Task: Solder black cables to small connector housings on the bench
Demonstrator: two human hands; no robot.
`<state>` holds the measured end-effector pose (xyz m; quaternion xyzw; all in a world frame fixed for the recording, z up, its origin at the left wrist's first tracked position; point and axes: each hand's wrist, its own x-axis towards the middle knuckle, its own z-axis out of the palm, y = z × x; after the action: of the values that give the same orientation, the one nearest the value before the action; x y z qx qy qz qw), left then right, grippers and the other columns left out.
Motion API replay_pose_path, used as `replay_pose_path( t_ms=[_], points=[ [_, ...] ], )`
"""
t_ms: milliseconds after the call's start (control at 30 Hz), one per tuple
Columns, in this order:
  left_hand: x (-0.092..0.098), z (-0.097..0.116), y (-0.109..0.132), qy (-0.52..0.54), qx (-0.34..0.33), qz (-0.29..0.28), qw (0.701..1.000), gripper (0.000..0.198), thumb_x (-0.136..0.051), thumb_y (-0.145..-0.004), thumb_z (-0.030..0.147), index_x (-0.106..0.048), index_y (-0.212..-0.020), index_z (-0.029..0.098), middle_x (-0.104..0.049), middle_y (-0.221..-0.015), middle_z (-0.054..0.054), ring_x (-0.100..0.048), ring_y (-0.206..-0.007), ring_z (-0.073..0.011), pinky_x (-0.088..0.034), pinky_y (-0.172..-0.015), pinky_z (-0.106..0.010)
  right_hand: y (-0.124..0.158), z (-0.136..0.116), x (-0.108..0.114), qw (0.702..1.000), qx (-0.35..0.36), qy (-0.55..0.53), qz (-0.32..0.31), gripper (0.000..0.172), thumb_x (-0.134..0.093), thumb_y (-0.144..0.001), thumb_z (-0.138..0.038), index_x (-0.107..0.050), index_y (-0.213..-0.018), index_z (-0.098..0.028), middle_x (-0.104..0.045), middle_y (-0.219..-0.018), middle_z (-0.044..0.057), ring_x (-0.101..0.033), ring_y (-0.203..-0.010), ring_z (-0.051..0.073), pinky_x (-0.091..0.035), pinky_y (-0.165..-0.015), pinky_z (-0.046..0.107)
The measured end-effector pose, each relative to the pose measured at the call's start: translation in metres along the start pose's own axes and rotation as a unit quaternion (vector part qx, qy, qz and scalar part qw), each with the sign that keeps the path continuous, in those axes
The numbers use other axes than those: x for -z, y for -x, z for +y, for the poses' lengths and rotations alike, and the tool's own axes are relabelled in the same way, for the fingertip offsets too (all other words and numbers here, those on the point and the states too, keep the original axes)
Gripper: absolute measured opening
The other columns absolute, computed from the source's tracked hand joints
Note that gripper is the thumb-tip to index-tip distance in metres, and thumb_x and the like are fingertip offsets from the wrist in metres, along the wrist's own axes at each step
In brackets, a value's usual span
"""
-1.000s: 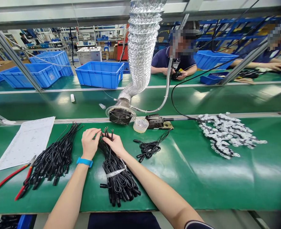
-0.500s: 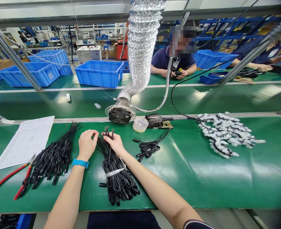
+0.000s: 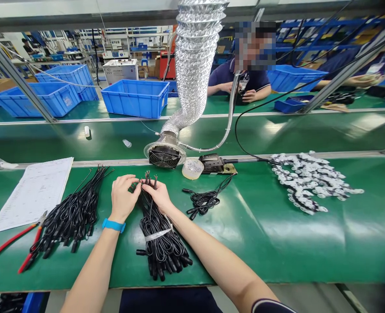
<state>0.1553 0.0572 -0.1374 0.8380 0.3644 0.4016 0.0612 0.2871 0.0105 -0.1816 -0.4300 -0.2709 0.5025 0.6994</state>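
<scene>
The cable bundle (image 3: 162,245), bound by a white band (image 3: 159,235), lies on the table (image 3: 296,248), just inside the front edge (image 3: 159,288). The right hand (image 3: 159,196) grips it closed below the wire ends (image 3: 148,176); the left hand (image 3: 123,198), partly closed, sits at them (hold on a wire: cannot tell). Steady the bundle; separate wires singly. Open room lies rightward.

Forearms (image 3: 92,261) angled inward, left hand (image 3: 123,199) and right hand (image 3: 159,196) sit close together, fingers (image 3: 131,179) curled.
</scene>
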Motion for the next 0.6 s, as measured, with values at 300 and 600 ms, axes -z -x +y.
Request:
replay_pose_path(
  t_ms=[300, 600],
  points=[
    [-0.0015, 0.0004, 0.0009, -0.011, -0.017, 0.018, 1.0, 0.003, -0.069, -0.09, 0.026, -0.071, -0.088, 0.024, -0.074, -0.102, -0.003, -0.064, -0.097, -0.0234, -0.044, -0.084, -0.039, 0.0006, 0.0, 0.0, 1.0, -0.005, -0.013, 0.002, 0.031, -0.083, -0.067, -0.034, -0.079, -0.093, -0.019, -0.078, -0.096, 0.004, -0.069, -0.089, 0.02, -0.051, -0.092, 0.035],
    [0.0008, 0.0021, -0.0016, -0.019, -0.046, -0.011, 0.999, 0.013, -0.065, -0.089, 0.02, -0.061, -0.077, 0.023, -0.072, -0.104, -0.004, -0.063, -0.101, -0.0242, -0.044, -0.086, -0.04, 0.0004, -0.0013, 0.0003, 1.0, 0.015, 0.015, -0.005, 0.028, -0.08, -0.07, -0.036, -0.079, -0.093, -0.019, -0.078, -0.096, 0.005, -0.069, -0.09, 0.021, -0.051, -0.092, 0.036]
  ],
)
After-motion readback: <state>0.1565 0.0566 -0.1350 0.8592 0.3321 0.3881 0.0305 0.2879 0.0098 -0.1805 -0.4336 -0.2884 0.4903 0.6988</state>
